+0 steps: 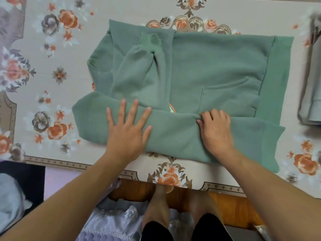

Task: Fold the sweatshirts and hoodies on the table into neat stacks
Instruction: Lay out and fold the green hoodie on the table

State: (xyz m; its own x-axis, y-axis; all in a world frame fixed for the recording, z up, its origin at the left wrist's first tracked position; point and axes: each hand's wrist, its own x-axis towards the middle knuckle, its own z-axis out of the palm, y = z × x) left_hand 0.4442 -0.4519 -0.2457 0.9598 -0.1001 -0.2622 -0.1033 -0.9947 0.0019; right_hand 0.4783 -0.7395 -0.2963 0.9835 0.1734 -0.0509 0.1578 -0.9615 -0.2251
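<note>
- At the centre of the frame the green hoodie (199,66) lies flat on the floral cloth (52,70), its hem toward the right edge and its pocket (229,98) up; spread this way so each side can be turned inward.
- Your left hand (128,129) rests flat, fingers spread wide, on the lower flap; it seems meant to pin and smooth the fold so it keeps a straight edge.
- Your right hand (215,129) has its fingers curled, pinching a ridge of fabric at the flap's upper edge, just left of the pocket; probably tugging out slack while the other hand anchors.
- One sleeve (139,66) is laid over the chest at upper left, cuff pointing up; tucked in so the bundle stays narrow.
- At the right edge a grey garment (311,94) lies apart; whether it is folded you cannot tell from here.
- Judged from this, the lengthwise folds are nearly set; the crosswise fold is not yet made.
</note>
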